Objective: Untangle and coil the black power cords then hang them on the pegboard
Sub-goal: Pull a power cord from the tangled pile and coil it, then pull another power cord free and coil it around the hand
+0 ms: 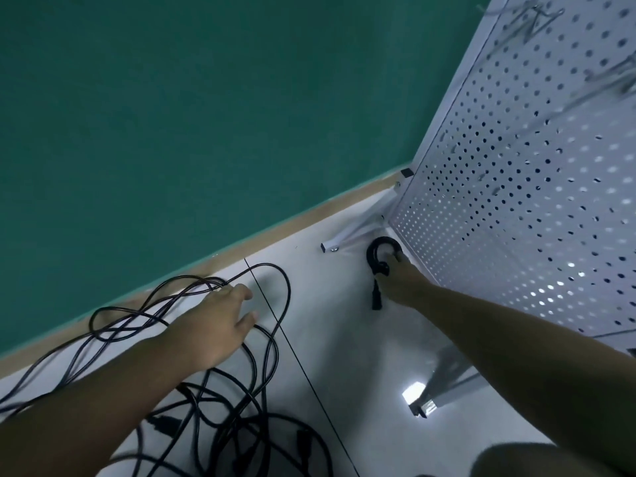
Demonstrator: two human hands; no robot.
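Green wall fills the upper left of the view. It is met at a tan baseboard strip by a white floor. The floor is crossed by one thin dark seam.

White pegboard is seen standing upright at the right on a white metal frame. One frame foot is planted on the floor just left of the board's lower edge. Metal hooks are noted near the board's top, too blurred for detail.

Tangle of black power cords is spread on the floor at lower left. Loose loops run up toward the baseboard, and several plugs are mixed into the heap.

Left hand is held over the upper loops with the fingers loosely spread and the thumb apart. The fingertips lie at one strand and no closed grip is seen. Contact under the palm is hidden.

Right hand is extended to the foot of the pegboard. A small coiled cord is gripped there, with the fingers curled through its ring. The coil is low, at floor level, just beside the board's bottom corner and near the frame foot.

One plug end is seen hanging below the coil, next to the right wrist.
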